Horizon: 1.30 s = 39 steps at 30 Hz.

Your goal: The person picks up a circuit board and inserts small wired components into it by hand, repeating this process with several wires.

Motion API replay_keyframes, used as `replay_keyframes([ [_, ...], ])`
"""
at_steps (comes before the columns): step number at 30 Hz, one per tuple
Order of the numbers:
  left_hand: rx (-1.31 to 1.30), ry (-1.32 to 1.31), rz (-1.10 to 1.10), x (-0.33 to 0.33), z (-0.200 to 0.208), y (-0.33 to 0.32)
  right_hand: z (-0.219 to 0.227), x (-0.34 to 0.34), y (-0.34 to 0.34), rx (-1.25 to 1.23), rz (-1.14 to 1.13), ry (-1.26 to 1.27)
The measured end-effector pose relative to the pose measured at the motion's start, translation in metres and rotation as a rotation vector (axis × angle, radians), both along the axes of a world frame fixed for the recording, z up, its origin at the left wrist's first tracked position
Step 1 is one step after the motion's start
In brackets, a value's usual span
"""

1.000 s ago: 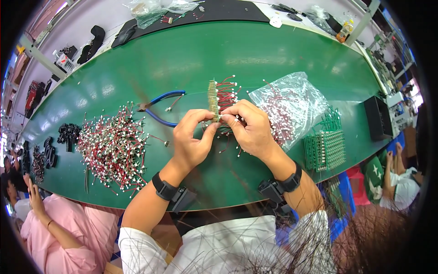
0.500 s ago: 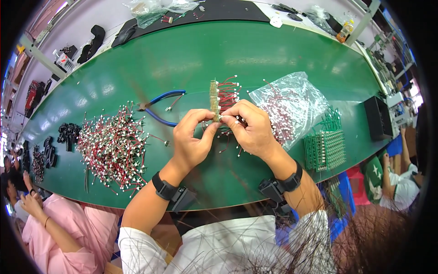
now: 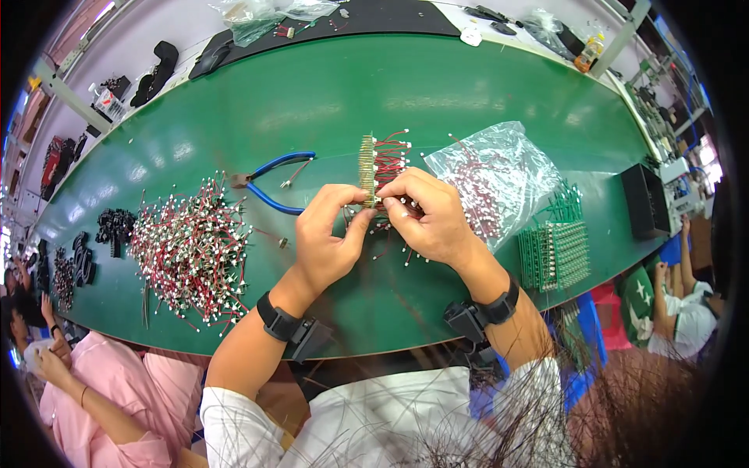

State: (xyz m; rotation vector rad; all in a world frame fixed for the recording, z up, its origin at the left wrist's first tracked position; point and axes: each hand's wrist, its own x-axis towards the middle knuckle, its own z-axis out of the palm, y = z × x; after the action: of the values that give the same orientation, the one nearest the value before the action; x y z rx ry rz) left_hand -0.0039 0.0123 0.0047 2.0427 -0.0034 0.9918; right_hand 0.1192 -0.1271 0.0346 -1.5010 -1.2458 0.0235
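Note:
My left hand pinches the near end of a narrow strip with a row of brass-coloured pins, which stands out away from me. Against that same end, my right hand closes thumb and forefinger; what lies between those fingertips is too small and covered to make out. Red wires with white plugs run off the strip's right side, some of them hidden beneath my right hand. Beyond my left hand lie cutting pliers with blue handles, and one loose wire lead rests between the handles.
To the left spreads a big heap of red-and-white wire leads, with black parts past it. A clear bag of leads lies to the right, beside stacked green boards and a black box. A person in pink sits at left.
My hands stay at the strip's near end, with only a slight shift of the right fingers. The seated person's hands at far left have moved a little.

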Motion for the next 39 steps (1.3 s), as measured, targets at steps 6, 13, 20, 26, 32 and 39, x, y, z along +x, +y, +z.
replay_keyframes([
  [6,-0.014,0.011,0.005,0.001,0.002,-0.002,0.001,0.001,0.0,-0.02,-0.041,-0.019],
  [13,-0.018,0.064,-0.03,0.0,0.004,0.001,0.002,0.006,-0.005,-0.075,-0.008,-0.002],
  [20,-0.01,0.071,-0.038,-0.002,0.005,0.001,0.004,0.013,-0.008,-0.107,0.068,-0.028],
  [26,0.007,0.055,-0.031,-0.001,0.004,0.001,0.005,0.012,-0.008,-0.124,0.081,-0.049],
  [32,0.002,0.046,-0.032,-0.002,0.006,0.001,0.004,0.012,-0.008,-0.123,0.094,-0.046],
  [39,-0.14,-0.001,-0.016,0.004,0.002,-0.006,0.005,0.009,-0.004,-0.069,0.052,-0.058],
])
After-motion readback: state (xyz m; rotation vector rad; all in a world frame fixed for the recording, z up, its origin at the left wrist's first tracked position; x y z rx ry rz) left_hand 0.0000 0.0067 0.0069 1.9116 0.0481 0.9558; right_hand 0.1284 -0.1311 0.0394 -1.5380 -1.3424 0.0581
